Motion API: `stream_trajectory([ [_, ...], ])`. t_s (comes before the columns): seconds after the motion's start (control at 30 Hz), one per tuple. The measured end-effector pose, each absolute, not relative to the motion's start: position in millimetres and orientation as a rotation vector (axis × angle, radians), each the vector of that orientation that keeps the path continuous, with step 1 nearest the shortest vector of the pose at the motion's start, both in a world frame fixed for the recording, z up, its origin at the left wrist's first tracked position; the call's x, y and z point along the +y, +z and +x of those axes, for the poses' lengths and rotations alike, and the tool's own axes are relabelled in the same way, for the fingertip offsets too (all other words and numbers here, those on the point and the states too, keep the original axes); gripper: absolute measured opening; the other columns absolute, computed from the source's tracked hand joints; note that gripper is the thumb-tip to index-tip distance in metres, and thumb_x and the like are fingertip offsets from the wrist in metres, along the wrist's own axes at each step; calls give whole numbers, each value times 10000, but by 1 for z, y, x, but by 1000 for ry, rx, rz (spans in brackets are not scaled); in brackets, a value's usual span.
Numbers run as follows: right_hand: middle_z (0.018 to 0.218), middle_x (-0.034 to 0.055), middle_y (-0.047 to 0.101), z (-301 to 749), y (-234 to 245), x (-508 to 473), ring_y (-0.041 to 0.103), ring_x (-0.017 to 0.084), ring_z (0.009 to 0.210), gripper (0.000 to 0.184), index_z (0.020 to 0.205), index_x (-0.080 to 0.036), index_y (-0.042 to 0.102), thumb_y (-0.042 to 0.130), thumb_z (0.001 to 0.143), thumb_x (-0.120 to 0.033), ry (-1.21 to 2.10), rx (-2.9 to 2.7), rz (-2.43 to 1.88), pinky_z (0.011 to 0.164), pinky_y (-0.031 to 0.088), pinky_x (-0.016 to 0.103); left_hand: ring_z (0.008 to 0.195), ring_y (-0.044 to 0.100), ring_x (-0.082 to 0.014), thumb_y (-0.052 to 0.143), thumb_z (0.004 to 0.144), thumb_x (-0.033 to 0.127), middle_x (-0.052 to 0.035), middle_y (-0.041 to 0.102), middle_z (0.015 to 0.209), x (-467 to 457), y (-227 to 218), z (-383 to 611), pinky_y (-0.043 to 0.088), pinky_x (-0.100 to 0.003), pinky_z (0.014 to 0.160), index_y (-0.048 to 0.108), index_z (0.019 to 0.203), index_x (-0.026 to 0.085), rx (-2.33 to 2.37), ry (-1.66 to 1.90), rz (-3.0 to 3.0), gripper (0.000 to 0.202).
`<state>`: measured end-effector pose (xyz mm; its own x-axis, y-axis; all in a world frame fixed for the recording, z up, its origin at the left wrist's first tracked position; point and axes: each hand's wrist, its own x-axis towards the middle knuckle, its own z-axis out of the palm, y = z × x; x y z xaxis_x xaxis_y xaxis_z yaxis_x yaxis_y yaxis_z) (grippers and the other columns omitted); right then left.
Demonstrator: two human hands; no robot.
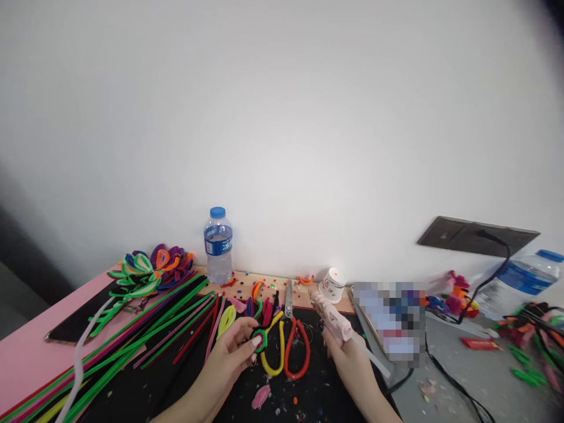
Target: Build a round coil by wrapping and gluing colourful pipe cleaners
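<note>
Where the left hand [229, 346] reaches in from the lower edge, its grip is pinched on a small pipe-cleaner coil [259, 339], thumb and fingertips pressing the rim from the left side; the coil is a fuzzy round disc, bright green on the outside with red and a dark centre wound inside, held just above the black mat [176, 388] that covers the middle of the bench [26, 358]. The right hand [348, 358] has its grip closed around the handle of a pale pink glue gun [333, 317], whose nozzle points up and left, away from the person, and stands near the coil but apart from it. Between the two hands lie scissors [291, 341], one handle loop yellow and the other red, blades pointing toward the wall; the coil sits just beside the yellow loop. A water bottle [218, 247] with a blue cap stands at the back of the bench; its blue label carries white characters too small to read. The small white cup [332, 285] lying on its side near the gun's nozzle has red marks that cannot be made out either. Long green, red and pink pipe cleaners [145, 335] lie fanned across the mat to the left of the left hand
</note>
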<state>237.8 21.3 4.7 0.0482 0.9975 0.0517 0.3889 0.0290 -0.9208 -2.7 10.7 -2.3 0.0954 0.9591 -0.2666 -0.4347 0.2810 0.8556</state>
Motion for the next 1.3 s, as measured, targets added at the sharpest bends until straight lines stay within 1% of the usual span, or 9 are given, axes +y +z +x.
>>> stream_trajectory([
  [0.13,1054,119,672,246,9,22,628,307,943,249,1073,-209,562,468,853,-278,515,-1761,-1773,767,463,384,595,467,-94,810,597,353,50,513,706,9,2,-2,393,-215,565,639,814,234,997,1155,707,300],
  [0.33,1132,145,633,252,3,25,592,314,1017,407,1187,-162,515,499,782,-143,183,-1993,-1823,816,458,395,591,480,-76,815,602,336,49,546,716,9,0,-1,389,-193,564,648,807,224,976,1119,704,287],
  [0.47,1091,147,626,251,-5,27,557,322,1020,390,1175,-147,547,527,786,-155,105,-2050,-1820,853,446,429,566,485,-77,823,581,357,48,545,699,11,-7,0,387,-200,541,656,810,211,978,1134,711,318],
  [0.63,1215,135,549,245,-1,24,500,346,1069,447,1199,-189,525,514,755,-137,97,-1984,-1841,834,448,492,535,476,-74,822,580,370,47,539,666,12,-10,-1,376,-201,513,657,801,197,965,1118,760,325],
  [0.73,1287,114,504,242,7,19,445,347,1164,468,1223,-225,488,511,764,-142,114,-1920,-1686,940,380,548,550,466,-80,802,615,360,44,532,662,12,-11,-2,385,-205,522,658,800,190,948,1076,846,290],
  [0.83,1261,128,540,238,11,10,479,302,1181,375,1220,-216,484,495,846,-193,327,-1891,-1380,985,393,461,560,463,-92,783,645,349,41,527,647,12,-16,-2,396,-216,525,651,806,177,879,988,971,269],
  [0.97,1005,90,682,228,11,-3,643,234,876,333,1150,-234,563,546,828,-151,518,-1916,-1140,787,518,311,570,482,-100,753,684,343,37,536,647,12,-27,-2,397,-220,527,635,827,169,815,914,1081,254],
  [1.07,813,40,695,218,12,-8,656,179,727,220,950,-234,622,506,836,-86,517,-1971,-1027,666,523,233,569,489,-100,741,697,347,37,540,653,12,-32,-2,398,-221,530,624,838,168,797,903,1113,256],
  [1.3,809,24,692,206,22,-8,665,156,710,212,788,-226,585,526,766,-23,540,-1816,-968,624,520,199,604,489,-115,754,679,350,27,547,677,13,-29,-3,413,-232,543,629,854,174,813,940,1062,278],
])
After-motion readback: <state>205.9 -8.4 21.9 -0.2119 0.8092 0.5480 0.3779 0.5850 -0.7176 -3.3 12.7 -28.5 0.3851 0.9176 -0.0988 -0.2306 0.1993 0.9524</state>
